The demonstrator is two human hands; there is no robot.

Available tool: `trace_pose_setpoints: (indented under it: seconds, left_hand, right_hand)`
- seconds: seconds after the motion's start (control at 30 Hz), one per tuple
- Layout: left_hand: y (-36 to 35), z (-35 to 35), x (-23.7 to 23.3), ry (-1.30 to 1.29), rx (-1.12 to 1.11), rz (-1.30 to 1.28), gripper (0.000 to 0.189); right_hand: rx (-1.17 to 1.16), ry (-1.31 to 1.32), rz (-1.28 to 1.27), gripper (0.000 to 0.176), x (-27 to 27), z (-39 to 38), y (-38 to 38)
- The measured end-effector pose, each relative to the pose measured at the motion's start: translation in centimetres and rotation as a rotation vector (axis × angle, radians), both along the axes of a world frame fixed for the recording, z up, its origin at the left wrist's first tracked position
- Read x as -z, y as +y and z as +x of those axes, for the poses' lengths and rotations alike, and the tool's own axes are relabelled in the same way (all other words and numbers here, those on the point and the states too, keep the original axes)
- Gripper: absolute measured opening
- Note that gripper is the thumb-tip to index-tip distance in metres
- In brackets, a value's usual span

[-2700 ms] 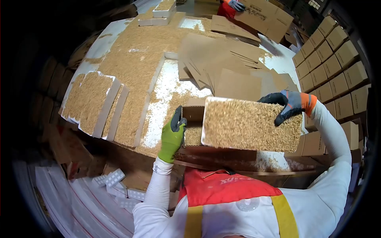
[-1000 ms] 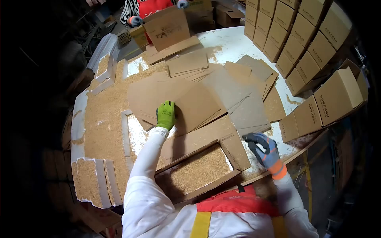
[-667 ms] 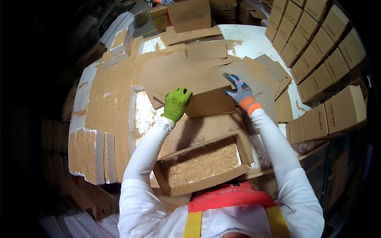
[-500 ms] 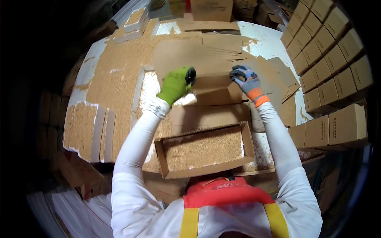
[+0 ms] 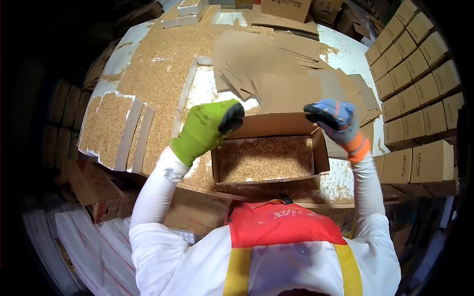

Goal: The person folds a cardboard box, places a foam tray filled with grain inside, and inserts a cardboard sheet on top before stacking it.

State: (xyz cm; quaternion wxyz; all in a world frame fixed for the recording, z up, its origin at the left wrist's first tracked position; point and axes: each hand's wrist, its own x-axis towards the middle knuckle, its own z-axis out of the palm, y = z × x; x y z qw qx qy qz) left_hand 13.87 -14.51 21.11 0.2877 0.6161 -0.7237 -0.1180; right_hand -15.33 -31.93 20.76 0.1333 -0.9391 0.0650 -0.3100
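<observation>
An open cardboard box (image 5: 323,154) stands in front of me at the table's near edge, with tan crumbly material (image 5: 266,158) inside it. Its long back flap (image 5: 276,123) rises upright. My left hand (image 5: 208,127), in a green glove with black fingertips, is closed at the left end of that flap. At the opposite end, my right hand (image 5: 338,121), in a blue-grey glove with an orange cuff, has its fingers curled over the flap's corner. The gloves hide both upper corners of the flap.
Flat cardboard sheets (image 5: 291,91) lie behind the box. Tan material (image 5: 153,74) covers the table's left, beside white-edged blocks (image 5: 129,135). Stacked closed cartons (image 5: 412,84) line the right side. A white-walled frame (image 5: 183,93) sits left of the sheets.
Both hands have come nearer to me and moved apart. The box's back flap, which extended away from me, now stands up between them. The view has shifted as well.
</observation>
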Motion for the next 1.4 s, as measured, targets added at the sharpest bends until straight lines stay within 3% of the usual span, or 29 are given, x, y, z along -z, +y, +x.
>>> trace_pose_setpoints:
  seconds: [0.07,0.17,0.27,0.3,0.37,0.47,0.6,0.63,0.77,0.93,1.03,1.1,1.17,1.2,1.23,1.27,1.33,1.4]
  left_hand:
    - [0.0,-0.2,3.4,-0.033,0.07,-0.11,0.024]
    - [0.5,-0.7,5.1,-0.093,0.098,-0.156,0.034]
    - [1.4,-2.0,4.2,-0.143,0.13,-0.125,0.036]
    - [2.1,-2.6,4.3,-0.138,0.161,-0.166,0.035]
    - [4.2,-3.9,4.6,-0.118,0.219,-0.236,0.035]
    - [7.0,-5.1,4.1,-0.113,0.292,-0.145,0.031]
    - [8.4,-6.4,5.2,-0.175,0.443,0.234,0.023]
    - [8.3,-7.0,6.1,-0.214,0.439,0.262,0.021]
    - [6.9,-7.3,9.6,-0.272,0.487,0.406,0.016]
    - [5.8,-5.7,8.0,-0.21,0.481,0.468,0.028]
    - [6.5,-3.9,6.3,-0.198,0.268,0.066,0.03]
    - [8.5,-1.7,5.5,0.029,-0.097,-0.117,0.043]
    - [11.1,0.3,9.2,0.442,-0.497,0.023,0.064]
    - [11.4,0.7,11.8,0.531,-0.47,0.117,0.08]
    - [11.5,0.3,14.9,0.911,-0.457,0.218,0.088]
    - [10.6,-0.9,16.4,0.897,-0.454,0.353,0.089]
    - [9.0,-3.1,17.7,0.995,-0.501,0.502,0.088]
    - [8.1,-4.1,20.3,1.168,-0.5,0.325,0.08]
  right_hand:
    - [0.036,-0.012,-0.049,0.032,4.7,-0.2,-0.7]
    - [0.174,0.043,0.172,0.028,7.6,-1.4,0.4]
    - [0.283,0.006,-0.062,0.031,7.6,-3.4,2.2]
    - [0.224,-0.058,0.043,0.038,8.0,-4.5,2.6]
    - [0.12,-0.023,0.01,0.042,6.7,-6.1,4.8]
    - [0.015,0.235,0.02,0.04,4.8,-7.4,7.6]
    - [-0.2,0.598,0.143,0.027,2.5,-6.3,9.1]
    - [-0.198,0.691,0.187,0.021,4.6,-6.0,9.8]
    - [-0.168,1.033,0.091,0.023,8.3,-2.6,9.9]
    - [-0.186,1.139,0.104,0.034,7.7,-0.5,7.9]
    - [-0.164,1.153,0.153,0.033,8.0,-0.5,6.4]
    - [-0.201,1.184,0.208,0.031,7.8,-0.3,5.6]
    - [-0.18,1.148,0.19,0.032,7.7,-0.2,5.5]
    - [-0.153,1.1,0.144,0.033,8.3,-0.3,6.2]
    - [-0.128,1.053,0.102,0.035,9.1,-0.3,6.9]
    - [-0.047,1.083,-0.036,0.036,10.1,0.5,7.6]
    - [-0.019,1.087,-0.032,0.034,10.5,0.4,8.7]
    - [0.007,1.088,0.06,0.031,8.3,-0.3,8.2]
